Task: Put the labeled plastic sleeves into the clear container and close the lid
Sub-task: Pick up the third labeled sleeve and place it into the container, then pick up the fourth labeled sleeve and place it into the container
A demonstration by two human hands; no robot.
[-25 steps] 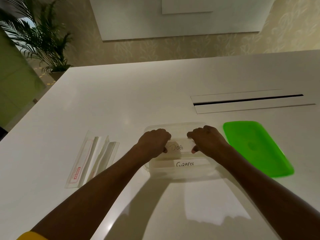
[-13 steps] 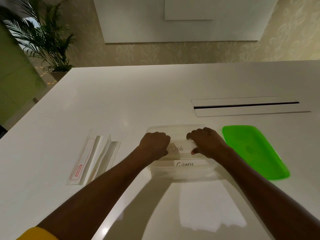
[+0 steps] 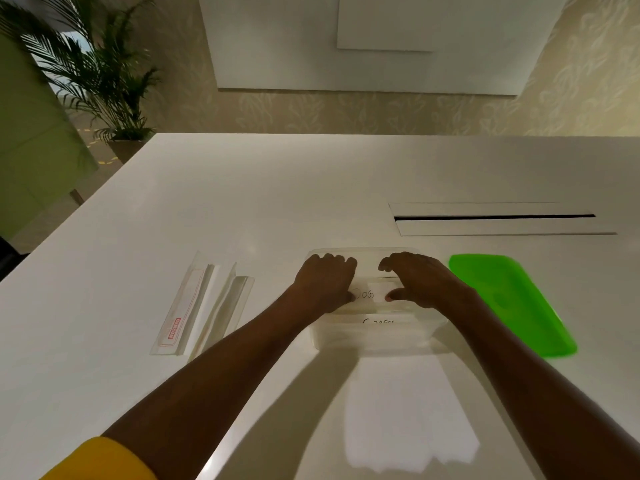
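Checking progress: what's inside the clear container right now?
Inside the clear container: two labeled sleeves, DOG and one with its label half hidden. Left hand and right hand cover the rest.

a white table [image 3: 242,202] carries a clear container [image 3: 374,341], a green lid [image 3: 509,303] and plastic sleeves [image 3: 204,306].
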